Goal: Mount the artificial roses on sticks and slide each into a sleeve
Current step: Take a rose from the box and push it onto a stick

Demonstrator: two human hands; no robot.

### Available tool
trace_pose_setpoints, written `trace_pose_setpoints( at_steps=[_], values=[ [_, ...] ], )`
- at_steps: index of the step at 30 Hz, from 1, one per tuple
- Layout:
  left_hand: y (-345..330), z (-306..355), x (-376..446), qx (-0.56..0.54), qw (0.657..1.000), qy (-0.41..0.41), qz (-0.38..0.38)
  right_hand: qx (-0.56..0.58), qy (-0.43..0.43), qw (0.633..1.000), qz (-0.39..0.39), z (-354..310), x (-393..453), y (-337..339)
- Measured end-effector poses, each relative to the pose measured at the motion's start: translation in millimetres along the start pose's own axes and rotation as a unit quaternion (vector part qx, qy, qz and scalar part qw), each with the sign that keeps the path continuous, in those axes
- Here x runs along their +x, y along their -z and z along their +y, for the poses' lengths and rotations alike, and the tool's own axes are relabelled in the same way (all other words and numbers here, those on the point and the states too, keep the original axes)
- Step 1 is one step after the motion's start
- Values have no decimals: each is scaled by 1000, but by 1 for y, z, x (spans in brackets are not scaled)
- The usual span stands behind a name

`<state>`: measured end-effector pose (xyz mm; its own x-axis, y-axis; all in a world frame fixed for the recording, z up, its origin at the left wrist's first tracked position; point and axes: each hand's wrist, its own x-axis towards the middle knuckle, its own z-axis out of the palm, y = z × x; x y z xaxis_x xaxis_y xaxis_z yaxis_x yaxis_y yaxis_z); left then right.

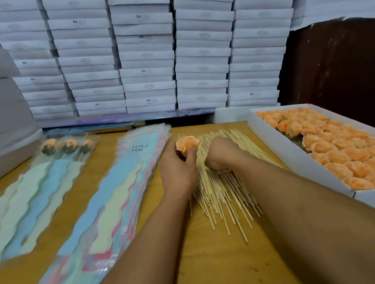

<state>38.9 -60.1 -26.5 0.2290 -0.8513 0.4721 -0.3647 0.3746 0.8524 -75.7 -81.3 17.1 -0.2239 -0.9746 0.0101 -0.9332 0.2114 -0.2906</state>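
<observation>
Peach fabric rose, one, gripped in left hand; right hand curled onto loose wooden sticks, grasp unclear; three sleeved roses on counter.

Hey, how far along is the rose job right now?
Early on, it seems. Done: three sleeved roses lie at the far left of the table. In hand: the left hand holds one loose rose, while the right hand curls down into the pile of sticks, apparently picking one. Left: a thick stack of empty sleeves and a box nearly full of roses.
</observation>
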Motion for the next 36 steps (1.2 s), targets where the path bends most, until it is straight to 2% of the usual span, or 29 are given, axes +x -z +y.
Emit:
trace_pose_setpoints(
  at_steps=[9,11,14,17,21,30,36],
  values=[
    [-1,0,-1,-4,1000,14,-1,191,-17,981,-12,24,-4,3],
    [0,1,-2,-5,1000,20,1,264,-7,964,-42,31,-8,4],
    [0,2,-2,-20,999,28,-2,385,7,918,-95,39,-19,6],
    [2,6,-1,-98,992,75,-16,457,13,881,-125,45,-31,7],
    [5,11,0,-246,957,151,-18,485,35,863,-139,47,-45,6],
    [10,13,5,-392,889,237,-24,548,105,806,-198,38,-62,14],
    [17,17,9,-472,832,288,-34,532,118,802,-246,44,-66,23]
  ],
)
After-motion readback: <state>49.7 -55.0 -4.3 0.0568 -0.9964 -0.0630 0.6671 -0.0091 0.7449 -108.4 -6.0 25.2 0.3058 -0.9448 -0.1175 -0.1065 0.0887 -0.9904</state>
